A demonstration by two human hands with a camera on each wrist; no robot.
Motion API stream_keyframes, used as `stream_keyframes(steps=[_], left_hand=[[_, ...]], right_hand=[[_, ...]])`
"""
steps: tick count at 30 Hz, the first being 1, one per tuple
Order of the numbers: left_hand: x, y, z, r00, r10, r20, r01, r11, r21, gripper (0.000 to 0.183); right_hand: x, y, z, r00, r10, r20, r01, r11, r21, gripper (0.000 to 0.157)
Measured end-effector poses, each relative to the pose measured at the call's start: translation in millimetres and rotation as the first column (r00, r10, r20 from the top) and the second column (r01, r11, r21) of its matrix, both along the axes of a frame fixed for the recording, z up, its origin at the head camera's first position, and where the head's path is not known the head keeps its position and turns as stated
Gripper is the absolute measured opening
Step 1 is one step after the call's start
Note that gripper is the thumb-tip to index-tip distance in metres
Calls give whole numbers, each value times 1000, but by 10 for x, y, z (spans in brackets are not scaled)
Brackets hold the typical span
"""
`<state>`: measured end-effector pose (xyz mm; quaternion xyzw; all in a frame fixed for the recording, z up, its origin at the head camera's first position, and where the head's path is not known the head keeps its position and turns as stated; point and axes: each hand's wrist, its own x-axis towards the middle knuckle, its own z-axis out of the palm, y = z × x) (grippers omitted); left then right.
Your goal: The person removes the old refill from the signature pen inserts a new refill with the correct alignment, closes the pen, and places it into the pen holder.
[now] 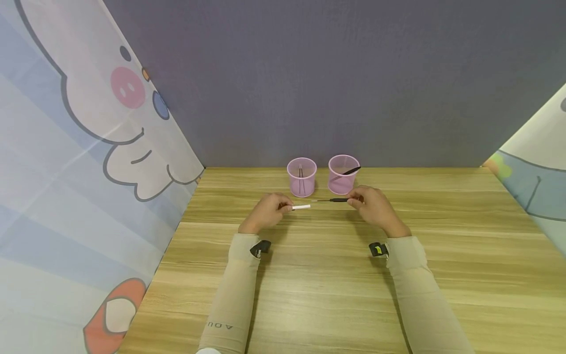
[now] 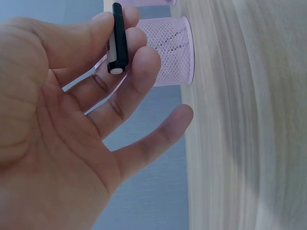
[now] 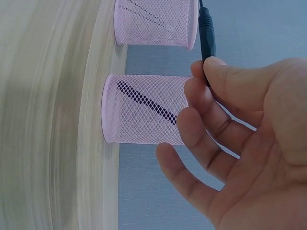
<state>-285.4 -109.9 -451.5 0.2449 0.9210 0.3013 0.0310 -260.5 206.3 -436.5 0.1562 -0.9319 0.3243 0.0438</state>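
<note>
My left hand [image 1: 267,212] pinches a short white pen-like stick [image 1: 301,207] between thumb and fingertips. In the left wrist view the stick shows a black clip [image 2: 119,40] and a black-rimmed end. Facing it, my right hand [image 1: 373,205] pinches a slim screwdriver-like tool [image 1: 339,200] by its black handle, ribbed near the thin shaft. The tool's pale tip points left, just above the white stick. Both hands are in front of two pink mesh cups; the left cup [image 1: 302,178] holds thin dark tweezers-like prongs, and the right cup [image 1: 342,175] a slanting black implement [image 1: 352,170].
The cups stand side by side at the back of the wood-grain table [image 1: 309,285], close to a dark grey wall [image 1: 345,83]. A cartoon-printed curtain [image 1: 57,206] hangs along the left side, and another printed cloth [image 1: 539,172] on the right.
</note>
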Motion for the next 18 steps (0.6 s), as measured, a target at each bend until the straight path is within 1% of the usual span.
stream_keyframes(steps=[5,12,18], left_hand=[[5,13,-13,1000,-8,-7,8,1000,-16,11],[20,53,-38,1000,-10,13,11,999,-31,8],[31,98,-89,1000,-1,14,2,998,-64,5]], right_hand=[[-2,-5,1,1000,0,-5,0,1000,2,12],[-3,-12,-1,1000,0,-8,0,1000,5,10],[-1,-17,-3,1000,-3,12,3,1000,1,11]])
